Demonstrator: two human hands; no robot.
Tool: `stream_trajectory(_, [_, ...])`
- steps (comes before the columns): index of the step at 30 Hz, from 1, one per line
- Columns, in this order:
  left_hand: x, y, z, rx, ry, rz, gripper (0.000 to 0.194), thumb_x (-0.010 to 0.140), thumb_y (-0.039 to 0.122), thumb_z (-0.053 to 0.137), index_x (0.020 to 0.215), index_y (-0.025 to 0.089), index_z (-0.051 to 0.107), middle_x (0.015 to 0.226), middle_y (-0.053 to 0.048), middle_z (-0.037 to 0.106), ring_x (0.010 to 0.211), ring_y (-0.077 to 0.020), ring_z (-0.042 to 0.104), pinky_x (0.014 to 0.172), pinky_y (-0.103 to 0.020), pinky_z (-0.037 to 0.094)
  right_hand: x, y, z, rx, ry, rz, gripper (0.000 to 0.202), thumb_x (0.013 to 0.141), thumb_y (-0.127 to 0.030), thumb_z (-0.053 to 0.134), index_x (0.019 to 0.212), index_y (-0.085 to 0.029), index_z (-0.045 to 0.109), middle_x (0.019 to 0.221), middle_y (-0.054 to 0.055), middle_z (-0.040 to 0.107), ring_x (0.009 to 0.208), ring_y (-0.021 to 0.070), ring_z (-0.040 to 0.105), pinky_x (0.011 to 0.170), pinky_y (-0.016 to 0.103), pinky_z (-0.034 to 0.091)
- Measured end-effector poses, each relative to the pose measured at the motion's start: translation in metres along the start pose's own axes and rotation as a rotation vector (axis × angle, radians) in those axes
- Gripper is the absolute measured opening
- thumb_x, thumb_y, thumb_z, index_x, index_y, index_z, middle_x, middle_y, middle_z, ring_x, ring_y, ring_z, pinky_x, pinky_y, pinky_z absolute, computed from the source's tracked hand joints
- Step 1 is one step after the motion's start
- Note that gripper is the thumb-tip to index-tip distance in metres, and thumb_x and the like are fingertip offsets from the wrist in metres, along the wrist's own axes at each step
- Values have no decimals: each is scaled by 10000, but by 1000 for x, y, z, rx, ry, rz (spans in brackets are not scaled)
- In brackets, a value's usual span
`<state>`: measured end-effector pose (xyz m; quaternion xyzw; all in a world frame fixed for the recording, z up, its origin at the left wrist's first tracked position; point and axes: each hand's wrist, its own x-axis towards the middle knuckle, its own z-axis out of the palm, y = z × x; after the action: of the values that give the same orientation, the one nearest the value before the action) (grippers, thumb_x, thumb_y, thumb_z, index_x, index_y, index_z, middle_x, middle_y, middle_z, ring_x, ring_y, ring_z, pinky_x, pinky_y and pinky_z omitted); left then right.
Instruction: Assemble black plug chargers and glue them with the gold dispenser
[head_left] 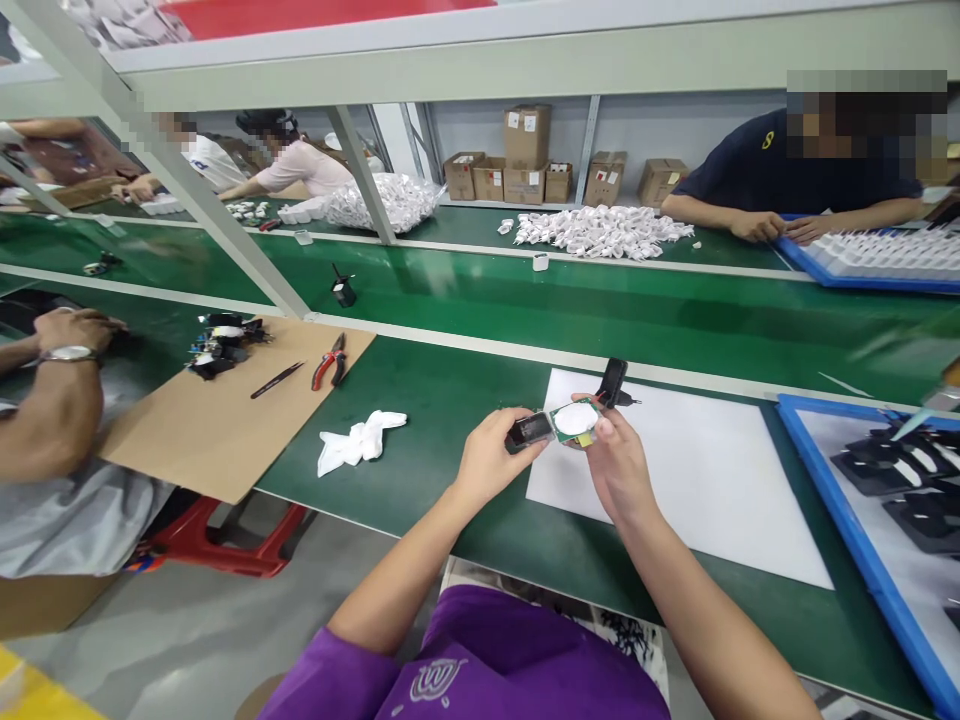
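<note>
1. Twelve o'clock: case (529,431) in left hand (489,458), circuit board (576,420) in right hand (619,465); farther, pile (600,230).
2. One o'clock: sheet (712,480) on table (439,405).
3. Two o'clock: tray (847,530).
4. Eleven o'clock: cloth (360,441).
5. Ten o'clock: pliers (330,364), tweezers (277,380) on cardboard (217,440).

green workbench (420,380), white sheet (720,460), crumpled white cloth (362,443), brown board (277,420), blue-rimmed tray (847,520), perhaps plastic

From here I see open green tabletop (420,400) between the crumpled white cloth (360,442) and the white sheet (697,450), so a hand could slide through low. To the right, the raised rim of the blue tray (832,530) stands in the way; overhead, the shelf beam (480,75) crosses, and its slanting post (217,200) blocks the far left.
</note>
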<state>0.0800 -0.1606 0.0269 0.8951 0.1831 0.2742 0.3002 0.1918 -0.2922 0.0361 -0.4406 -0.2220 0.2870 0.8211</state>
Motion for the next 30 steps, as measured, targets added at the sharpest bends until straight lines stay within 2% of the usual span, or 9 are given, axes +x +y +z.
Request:
stream_trajectory(3, [16,14,-4,-6,99,121,281,789,305,704,1028,212,589,1013,-69,731,914,-224,689,772,-339,549,10,-14,2,-87,-80,-130,423,737,-523,765,1042,-237,701,1092,65,673,1004,236,605,868,361,498])
stream_trajectory(6, [38,27,-7,-95,136,163,361,755,288,738,1027,219,513,1188,-114,703,1060,-261,680,846,-377,552,22,-31,7,-116,-132,-246,413,747,-503,767,1058,-244,685,1107,75,679,1068,269,609,933,410,489])
stream_trajectory(9, [58,40,-6,-245,117,195,416,771,261,729,1050,229,423,1316,-153,636,1173,-265,642,912,-394,542,32,-45,10,-100,-149,-321,392,776,-509,741,1072,-259,678,1107,71,673,1076,274,615,944,423,491])
stream_trajectory(12, [71,55,-2,-345,104,236,450,785,215,709,1094,240,382,1316,-140,638,1196,-245,631,958,-393,524,37,-55,7,-81,-121,-378,421,784,-547,717,1096,-269,672,1120,68,657,1064,283,627,936,435,498])
stream_trajectory(16, [77,76,-5,-392,-8,262,508,777,139,669,1187,235,385,1368,-143,592,1222,-244,611,971,-375,514,37,-68,-1,-57,-74,-421,442,782,-583,703,1094,-271,675,1111,63,645,1007,279,656,874,423,532])
stream_trajectory(20, [80,86,-24,-321,-215,337,599,803,162,649,1336,230,384,1490,-138,466,1319,-253,524,1039,-369,468,33,-78,-7,-67,-24,-431,484,762,-634,689,1074,-264,684,1063,63,646,957,273,658,846,428,542])
stream_trajectory(23, [80,84,-41,-227,-287,355,541,831,252,680,1324,240,458,1382,-91,582,1252,-232,578,1036,-336,466,32,-79,-10,-121,-27,-412,495,762,-659,666,1062,-264,679,1100,67,632,974,273,635,852,433,534])
stream_trajectory(26, [79,79,-50,-86,-260,351,476,795,332,730,1225,249,543,1209,-58,679,1111,-230,651,945,-319,513,31,-78,-10,-154,-27,-385,498,755,-678,651,1032,-264,665,1099,71,620,962,282,634,811,441,546])
stream_trajectory(30, [80,75,-50,77,-102,351,472,809,356,699,1231,250,516,1185,-74,660,1114,-249,633,885,-336,540,30,-74,-5,-95,-92,-307,509,750,-671,651,1048,-258,652,993,71,638,920,308,670,758,464,567])
